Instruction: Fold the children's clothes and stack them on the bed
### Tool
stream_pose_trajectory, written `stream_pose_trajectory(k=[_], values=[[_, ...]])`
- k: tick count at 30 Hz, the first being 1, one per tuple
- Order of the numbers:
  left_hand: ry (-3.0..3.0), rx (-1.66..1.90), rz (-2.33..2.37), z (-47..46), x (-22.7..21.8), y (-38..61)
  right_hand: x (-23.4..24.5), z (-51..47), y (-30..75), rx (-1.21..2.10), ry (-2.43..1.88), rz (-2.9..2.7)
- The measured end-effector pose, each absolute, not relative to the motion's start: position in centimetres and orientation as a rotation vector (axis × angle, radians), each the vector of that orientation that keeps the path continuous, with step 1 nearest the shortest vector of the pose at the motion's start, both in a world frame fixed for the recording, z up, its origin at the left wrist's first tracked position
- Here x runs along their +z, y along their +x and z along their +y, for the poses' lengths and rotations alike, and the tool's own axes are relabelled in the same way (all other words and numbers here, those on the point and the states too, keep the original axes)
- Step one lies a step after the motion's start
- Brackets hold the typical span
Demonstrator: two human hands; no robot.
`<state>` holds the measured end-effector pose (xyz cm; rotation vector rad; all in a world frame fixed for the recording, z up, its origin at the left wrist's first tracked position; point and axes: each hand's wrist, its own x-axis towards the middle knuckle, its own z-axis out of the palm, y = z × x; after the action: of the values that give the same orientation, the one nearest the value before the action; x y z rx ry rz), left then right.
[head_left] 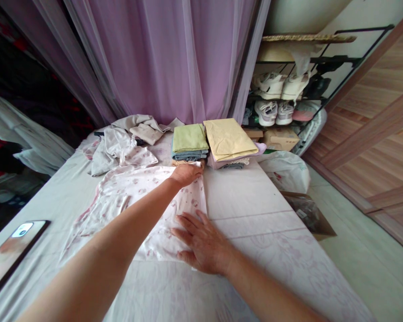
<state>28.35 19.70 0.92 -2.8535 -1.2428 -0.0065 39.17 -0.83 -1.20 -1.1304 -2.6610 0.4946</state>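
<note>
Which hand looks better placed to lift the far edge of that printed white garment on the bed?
Probably the left hand: it sits right at the far edge of the printed white garment, while the right hand lies flat, fingers spread, on the garment's near part.

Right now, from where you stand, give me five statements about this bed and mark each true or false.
1. The left hand is at the far edge of the pink-printed white garment. True.
2. The right hand lies with spread fingers on that garment. True.
3. A smartphone sits on the yellow folded cloth. False: it lies at the left of the bed.
4. The green folded cloth tops folded blue clothes. True.
5. The sneakers stand on the bed. False: they are on a wire rack.
</note>
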Motion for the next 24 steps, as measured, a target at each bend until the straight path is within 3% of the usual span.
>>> stream_pose_trajectory(k=[24], values=[[-2.774,-0.065,-1.237,20.2,-0.8,28.5,-0.5,-0.7,39.3,0.603,-1.161,-2.676]])
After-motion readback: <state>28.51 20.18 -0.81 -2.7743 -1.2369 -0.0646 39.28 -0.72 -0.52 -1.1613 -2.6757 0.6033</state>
